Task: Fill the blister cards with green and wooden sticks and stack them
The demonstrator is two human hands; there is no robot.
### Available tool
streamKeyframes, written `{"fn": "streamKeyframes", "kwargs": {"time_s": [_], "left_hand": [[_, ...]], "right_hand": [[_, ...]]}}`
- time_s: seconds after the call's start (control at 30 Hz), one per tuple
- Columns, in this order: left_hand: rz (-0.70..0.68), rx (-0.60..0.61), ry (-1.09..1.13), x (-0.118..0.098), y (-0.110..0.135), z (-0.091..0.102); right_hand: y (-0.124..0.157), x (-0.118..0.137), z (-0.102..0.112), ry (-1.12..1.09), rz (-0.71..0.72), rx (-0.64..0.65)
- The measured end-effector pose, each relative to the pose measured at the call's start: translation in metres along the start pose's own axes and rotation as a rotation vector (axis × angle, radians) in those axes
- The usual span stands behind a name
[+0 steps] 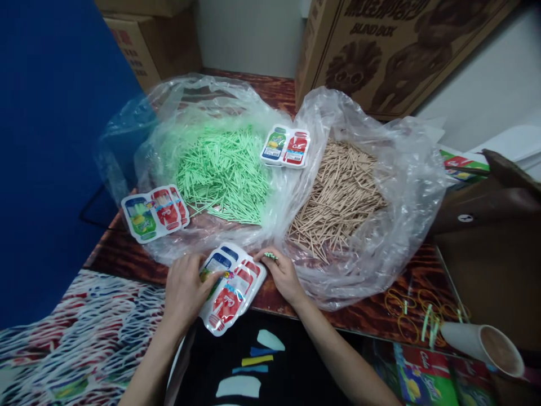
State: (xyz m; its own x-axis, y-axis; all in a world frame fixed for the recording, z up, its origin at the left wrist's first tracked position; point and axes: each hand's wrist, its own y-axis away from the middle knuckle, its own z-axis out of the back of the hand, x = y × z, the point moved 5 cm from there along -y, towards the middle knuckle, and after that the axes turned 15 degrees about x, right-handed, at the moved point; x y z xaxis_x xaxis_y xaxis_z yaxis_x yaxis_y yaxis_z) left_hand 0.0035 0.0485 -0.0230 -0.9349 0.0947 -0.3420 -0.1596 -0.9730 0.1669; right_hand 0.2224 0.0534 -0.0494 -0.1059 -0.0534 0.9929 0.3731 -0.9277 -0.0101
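My left hand point(185, 287) rests on a stack of bottle-shaped plastic packs point(231, 287) at the table's near edge, fingers curled over its left side. My right hand point(282, 274) pinches a small bundle of green sticks point(270, 256) just above the stack's right corner. Behind them a clear bag holds a heap of green sticks point(224, 172). A second clear bag to its right holds tan wooden sticks point(338, 194).
More bottle-shaped packs lie at the left point(154, 212) and between the bags point(285, 147). Rubber bands point(412, 309) and a paper cup point(486, 344) sit at the right. Cardboard boxes point(389, 51) stand behind. A blue panel point(51, 141) is at the left.
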Motion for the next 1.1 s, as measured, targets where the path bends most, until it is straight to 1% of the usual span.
{"fn": "streamKeyframes", "kwargs": {"time_s": [0.1, 0.2, 0.3, 0.53, 0.67, 0.77, 0.83, 0.9, 0.93, 0.97, 1.0, 1.07, 1.1], "left_hand": [[0.073, 0.032, 0.088, 0.005, -0.001, -0.005], [0.105, -0.002, 0.221, 0.009, -0.003, -0.005], [0.029, -0.015, 0.304, 0.009, -0.004, -0.006], [-0.124, -0.088, 0.335, 0.009, 0.002, 0.002], [-0.187, -0.079, 0.402, 0.006, 0.003, 0.010], [-0.212, -0.057, 0.429, 0.005, 0.006, 0.017], [-0.214, -0.057, 0.431, 0.004, 0.007, 0.022], [-0.201, -0.068, 0.438, 0.003, 0.007, 0.025], [-0.187, -0.073, 0.445, 0.001, 0.006, 0.026], [-0.172, -0.074, 0.454, -0.001, 0.005, 0.025], [-0.157, -0.069, 0.467, -0.004, 0.003, 0.024], [-0.121, -0.057, 0.503, -0.010, -0.002, 0.020], [-0.100, -0.058, 0.525, -0.013, -0.004, 0.017]], "right_hand": [[0.000, 0.000, 0.000, 0.005, -0.001, 0.001], [0.000, 0.000, 0.001, 0.008, 0.001, -0.001], [0.001, 0.001, 0.000, 0.011, 0.008, -0.001], [0.001, -0.001, 0.001, 0.004, 0.008, 0.003], [0.001, -0.003, -0.001, -0.025, -0.005, 0.005], [-0.001, -0.002, 0.002, -0.112, -0.028, -0.052], [-0.009, 0.004, 0.008, -0.132, -0.051, -0.105], [-0.025, 0.018, 0.016, -0.022, -0.047, -0.110], [-0.036, 0.028, 0.019, 0.096, -0.032, -0.093], [-0.048, 0.037, 0.020, 0.261, -0.008, -0.036], [-0.060, 0.045, 0.021, 0.455, -0.015, 0.004], [-0.082, 0.050, 0.017, 0.849, -0.130, 0.139], [-0.090, 0.049, 0.016, 0.983, -0.193, 0.198]]}}
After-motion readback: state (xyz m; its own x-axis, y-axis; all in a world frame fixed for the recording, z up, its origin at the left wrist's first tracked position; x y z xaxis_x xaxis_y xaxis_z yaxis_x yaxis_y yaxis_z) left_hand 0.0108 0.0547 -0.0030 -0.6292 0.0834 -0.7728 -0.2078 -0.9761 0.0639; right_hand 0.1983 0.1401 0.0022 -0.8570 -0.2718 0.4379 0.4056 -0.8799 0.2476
